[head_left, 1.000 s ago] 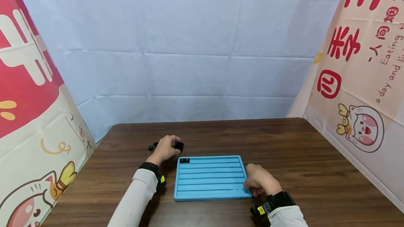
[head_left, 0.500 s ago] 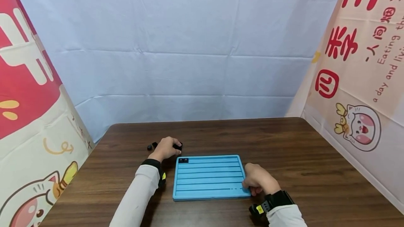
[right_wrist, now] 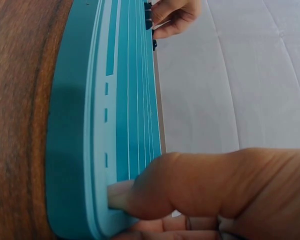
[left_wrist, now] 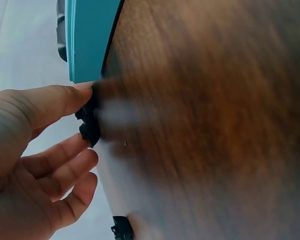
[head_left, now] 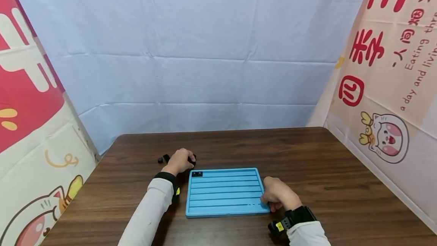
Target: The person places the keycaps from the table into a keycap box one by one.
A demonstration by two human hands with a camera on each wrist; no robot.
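Head view: a bright blue, rectangular panel with parallel ridges (head_left: 225, 193) lies flat on a dark brown wood-grain counter (head_left: 324, 177). Two small, square black pieces (head_left: 197, 174) sit side by side at its far left corner. The left hand (head_left: 179, 161) is just beyond that corner, with loose small black pieces (head_left: 166, 158) to its left. The right hand (head_left: 278, 193) is at the panel's near right corner. A pale bluish, creased cloth (head_left: 198, 56) hangs behind.

Left wrist view: the left grip is pinched on a small, irregular black piece (left_wrist: 90, 122), the thumb close to the panel's corner.

Right wrist view: the right grip is clamped on the panel's corner, thumb on top, other fingers partly hidden at the edge.
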